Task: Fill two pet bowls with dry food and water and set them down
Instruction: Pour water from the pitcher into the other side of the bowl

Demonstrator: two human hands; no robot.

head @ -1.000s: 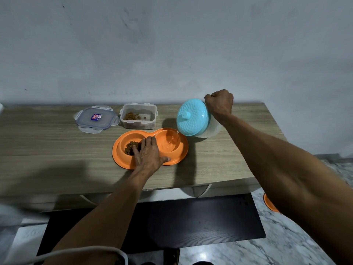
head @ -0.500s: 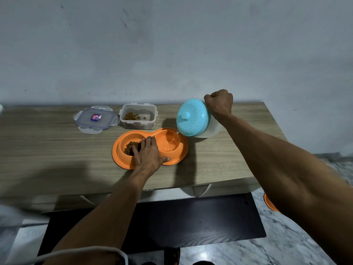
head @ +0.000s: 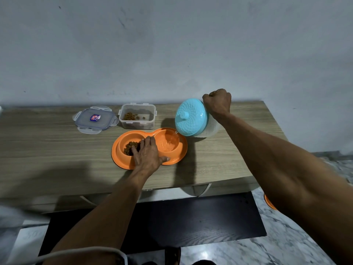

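Orange double bowl point(head: 122, 161) on the wooden table point(head: 47, 150), near the middle. Dry food point(head: 130, 147) in its left well, water point(head: 168, 148) in its right well. Left hand point(head: 148, 154) flat on the bowl, fingers spread over the divider and the edge of the food, gripping nothing. Right hand point(head: 217, 102) closed in a fist on a jug point(head: 193, 118) with a blue lid, tipped left over the right well. Farther back, an open box point(head: 137, 116) with some food, its lid point(head: 94, 119) flat just to the left.
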